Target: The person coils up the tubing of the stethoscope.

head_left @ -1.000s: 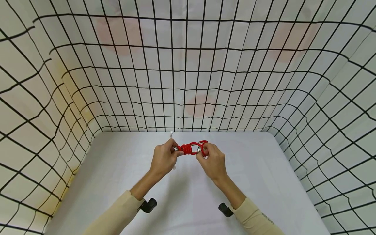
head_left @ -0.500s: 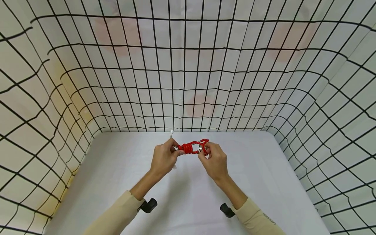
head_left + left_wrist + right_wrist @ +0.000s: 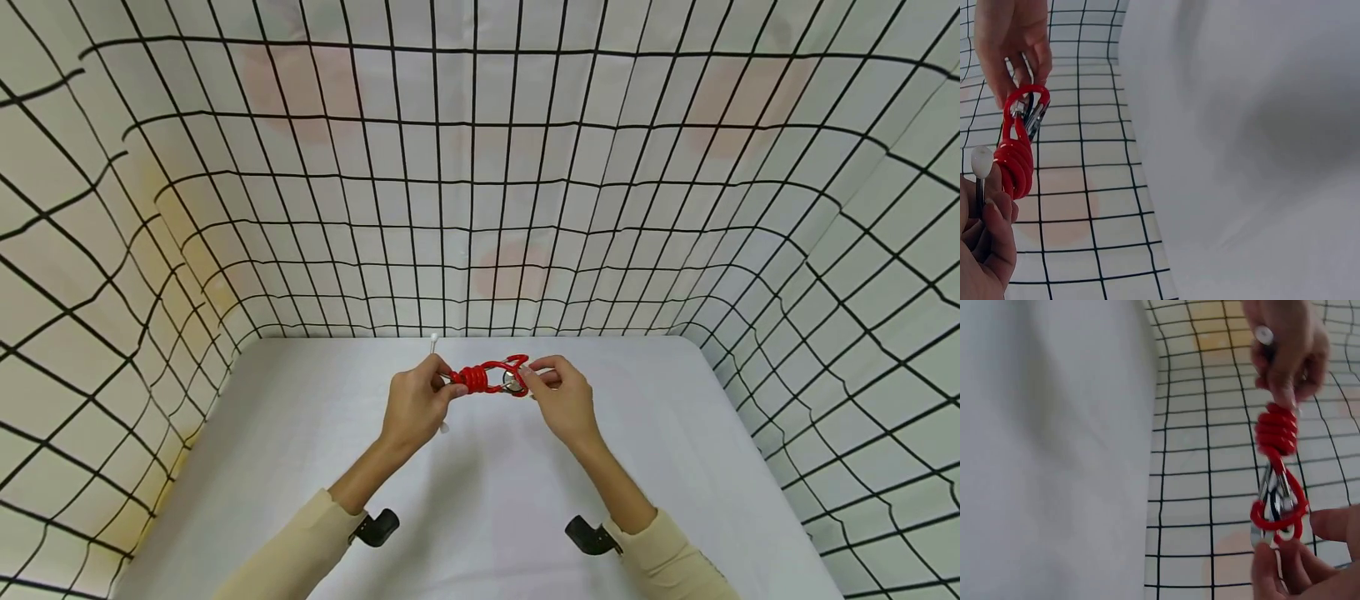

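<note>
A red coiled cord (image 3: 472,379) stretches between both hands above the white table. Its left end is wound in tight turns, and its right end forms a loop round a silver metal carabiner (image 3: 1275,494). My left hand (image 3: 416,404) grips the wound end with thumb and fingers. A thin rod (image 3: 980,190) with white rounded ends crosses the same grip, its middle hidden by the fingers. At the other end, my right hand (image 3: 566,400) has thumb and fingertips at the loop, pinching the carabiner end; its fingers are spread wider than the left's.
White cloth covers the table (image 3: 315,467). Black grid netting (image 3: 480,179) over pale walls rises at the back and both sides. A small black camera (image 3: 377,527) sits at the left wrist and another black camera (image 3: 588,535) at the right.
My right hand has shifted a little right, and its fingers have loosened and spread at the loop, showing more of the metal part. The left hand keeps its grip almost in place.
</note>
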Available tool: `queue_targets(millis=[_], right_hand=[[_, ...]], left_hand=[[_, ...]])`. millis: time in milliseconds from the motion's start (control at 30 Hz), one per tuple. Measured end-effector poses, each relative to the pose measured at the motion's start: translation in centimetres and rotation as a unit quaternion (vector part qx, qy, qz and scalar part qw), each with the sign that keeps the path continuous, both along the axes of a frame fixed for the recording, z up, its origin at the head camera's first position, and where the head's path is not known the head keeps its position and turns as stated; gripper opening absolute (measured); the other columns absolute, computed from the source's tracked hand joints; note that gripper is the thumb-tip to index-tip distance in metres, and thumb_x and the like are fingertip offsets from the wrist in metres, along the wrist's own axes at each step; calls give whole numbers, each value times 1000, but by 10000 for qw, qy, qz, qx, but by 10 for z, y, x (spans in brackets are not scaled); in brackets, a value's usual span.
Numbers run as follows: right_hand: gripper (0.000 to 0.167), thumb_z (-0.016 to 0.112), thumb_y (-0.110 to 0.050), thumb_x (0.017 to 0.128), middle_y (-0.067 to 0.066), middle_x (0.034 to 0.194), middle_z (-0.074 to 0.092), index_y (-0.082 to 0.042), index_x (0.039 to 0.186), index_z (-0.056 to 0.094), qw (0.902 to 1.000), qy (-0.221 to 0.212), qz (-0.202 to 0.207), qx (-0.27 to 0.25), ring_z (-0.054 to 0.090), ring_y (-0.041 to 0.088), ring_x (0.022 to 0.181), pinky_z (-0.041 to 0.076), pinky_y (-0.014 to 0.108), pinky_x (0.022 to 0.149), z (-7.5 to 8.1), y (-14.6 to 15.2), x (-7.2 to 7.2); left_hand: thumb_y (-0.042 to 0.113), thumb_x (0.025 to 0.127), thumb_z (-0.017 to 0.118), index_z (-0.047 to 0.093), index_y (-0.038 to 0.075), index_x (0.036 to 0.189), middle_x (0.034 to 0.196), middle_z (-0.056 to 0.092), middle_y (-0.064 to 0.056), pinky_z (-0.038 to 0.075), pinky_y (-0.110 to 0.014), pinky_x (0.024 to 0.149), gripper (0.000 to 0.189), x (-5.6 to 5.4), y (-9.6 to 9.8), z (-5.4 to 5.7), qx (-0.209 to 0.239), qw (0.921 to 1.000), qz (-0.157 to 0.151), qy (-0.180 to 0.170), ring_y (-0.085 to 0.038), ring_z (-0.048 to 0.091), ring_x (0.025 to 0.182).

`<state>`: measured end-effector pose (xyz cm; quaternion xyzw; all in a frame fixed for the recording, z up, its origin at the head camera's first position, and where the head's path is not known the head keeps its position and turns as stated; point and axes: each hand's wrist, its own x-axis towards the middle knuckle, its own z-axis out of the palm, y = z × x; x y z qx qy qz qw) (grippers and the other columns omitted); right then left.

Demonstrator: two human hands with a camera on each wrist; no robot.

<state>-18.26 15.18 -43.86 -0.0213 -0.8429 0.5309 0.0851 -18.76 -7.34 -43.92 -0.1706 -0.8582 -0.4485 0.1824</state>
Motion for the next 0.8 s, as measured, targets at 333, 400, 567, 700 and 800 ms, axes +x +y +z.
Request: queue_targets(millis=[333, 400, 567, 700, 800], right_hand=[[27, 64, -26, 100, 6, 106, 74, -7, 117, 73, 9800, -1671, 866, -651, 64, 27, 108, 47, 48, 102, 2, 21, -8], [24, 66, -24, 98, 5, 103, 75, -6, 113, 75, 9786, -1726, 862, -719, 62, 27, 110, 44, 49, 102, 1, 22, -8], [16, 67, -15, 95, 2, 89, 71, -2, 100, 75, 9818, -1664, 554, -733, 58, 23, 96, 43, 42, 89, -2, 20, -9], [14, 61, -8, 94, 4, 84, 67, 2, 93, 70, 9829, -1586, 236, -906, 58, 23, 83, 45, 35, 78, -2, 12, -9], [12, 57, -5, 92, 7, 86, 68, 2, 90, 66, 9853, -1440, -57, -916, 58, 22, 79, 46, 32, 74, -1, 4, -10]], left_hand=[[6, 80, 85, 67, 0, 92, 65, 69, -4, 51, -20, 50, 23, -1, 1, -6, 47, 9999, -126, 13, -6, 57, 50], [6, 80, 85, 67, 1, 92, 66, 69, -4, 52, -20, 51, 23, -1, 2, -7, 14, 9999, -141, -33, -7, 58, 51], [7, 80, 85, 67, 2, 94, 69, 72, -5, 52, -20, 52, 23, -2, 3, -7, -59, 9997, -230, -71, -6, 59, 52], [8, 81, 85, 67, 2, 95, 70, 72, -5, 52, -20, 51, 23, 0, 3, -6, -97, 9994, -301, -142, -5, 58, 51], [9, 82, 84, 66, 2, 95, 68, 71, -4, 51, -20, 50, 24, 0, 3, -7, -140, 9993, -321, -147, -4, 55, 49]])
